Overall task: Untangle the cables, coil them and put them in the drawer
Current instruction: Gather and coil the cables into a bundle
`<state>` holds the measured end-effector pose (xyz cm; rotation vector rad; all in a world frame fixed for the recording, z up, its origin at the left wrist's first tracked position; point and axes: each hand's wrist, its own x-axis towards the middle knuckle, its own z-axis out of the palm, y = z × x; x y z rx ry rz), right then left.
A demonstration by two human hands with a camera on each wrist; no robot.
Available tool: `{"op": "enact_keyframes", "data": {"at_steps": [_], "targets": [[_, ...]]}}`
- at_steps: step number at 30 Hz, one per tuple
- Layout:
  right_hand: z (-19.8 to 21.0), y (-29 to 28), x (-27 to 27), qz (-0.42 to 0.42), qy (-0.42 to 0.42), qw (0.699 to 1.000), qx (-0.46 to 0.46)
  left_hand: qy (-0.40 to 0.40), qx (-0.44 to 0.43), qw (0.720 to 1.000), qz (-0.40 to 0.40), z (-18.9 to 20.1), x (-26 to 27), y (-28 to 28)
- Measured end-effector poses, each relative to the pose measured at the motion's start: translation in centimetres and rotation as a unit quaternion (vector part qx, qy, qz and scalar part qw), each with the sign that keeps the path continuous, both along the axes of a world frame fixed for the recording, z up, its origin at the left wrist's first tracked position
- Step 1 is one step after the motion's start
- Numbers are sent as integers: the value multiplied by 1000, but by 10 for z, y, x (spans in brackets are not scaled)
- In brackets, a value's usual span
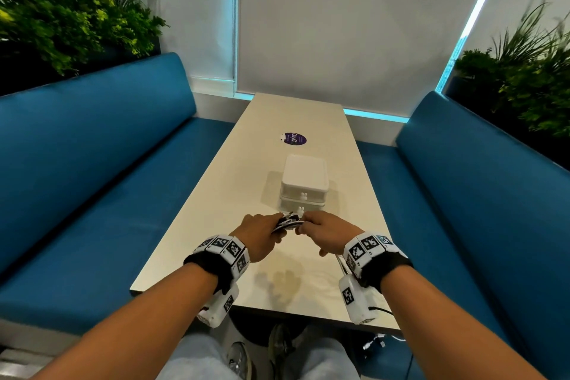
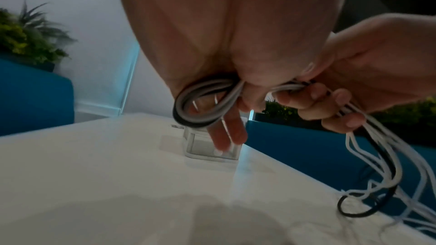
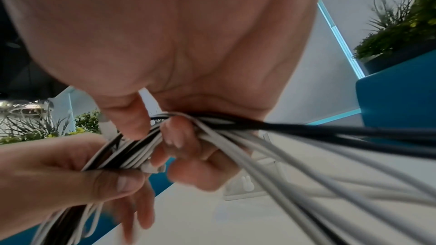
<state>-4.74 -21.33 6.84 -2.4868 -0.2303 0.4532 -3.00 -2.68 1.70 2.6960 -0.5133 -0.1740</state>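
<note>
A bundle of white and black cables point(image 1: 288, 223) is held above the table between both hands, just in front of the white drawer unit point(image 1: 303, 185). My left hand point(image 1: 262, 233) grips a coiled loop of the cables point(image 2: 200, 103) with thumb and fingers. My right hand point(image 1: 327, 231) pinches the same bundle point(image 3: 146, 148) right beside it; loose white and black strands point(image 3: 306, 156) trail from it down to the table's right edge point(image 2: 377, 183). The drawer unit point(image 3: 245, 185) has two small stacked drawers with rabbit-shaped knobs; both look pushed in.
The long cream table point(image 1: 216, 225) runs away from me between two blue benches point(image 1: 92, 179). A round purple sticker point(image 1: 294, 139) lies beyond the drawer unit. Plants point(image 1: 61, 18) stand behind both benches. A white blind covers the far wall.
</note>
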Motion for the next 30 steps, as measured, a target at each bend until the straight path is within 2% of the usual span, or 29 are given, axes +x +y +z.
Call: {"op": "enact_keyframes", "data": {"at_steps": [2, 4, 9, 12, 14, 17, 20, 24, 27, 30], "targets": [[1, 2, -2, 10, -28, 999, -30, 54, -70, 996, 15, 2, -2, 0], [0, 1, -2, 24, -55, 996, -62, 70, -76, 994, 24, 4, -5, 0], [-10, -2, 1, 23, -96, 991, -90, -6, 18, 999, 37, 3, -13, -2], [-13, 1, 2, 9, -106, 991, -79, -60, 88, 994, 33, 3, -13, -2], [-15, 3, 1, -1, -114, 991, -66, -82, 105, 990, 37, 4, -9, -1], [-25, 3, -2, -20, -120, 991, -53, -97, 53, 991, 78, 12, 0, 3], [-33, 6, -10, 5, -131, 987, -95, -80, -17, 986, 147, 15, 12, 8], [-33, 4, -14, 11, -162, 976, -144, -26, -166, 964, 206, 9, 20, 0], [-36, -2, -17, 22, -161, 966, -203, -12, -166, 968, 189, 5, 19, -1], [-34, 2, -17, -15, -149, 976, -156, 8, -169, 973, 159, 3, 18, 3]]}}
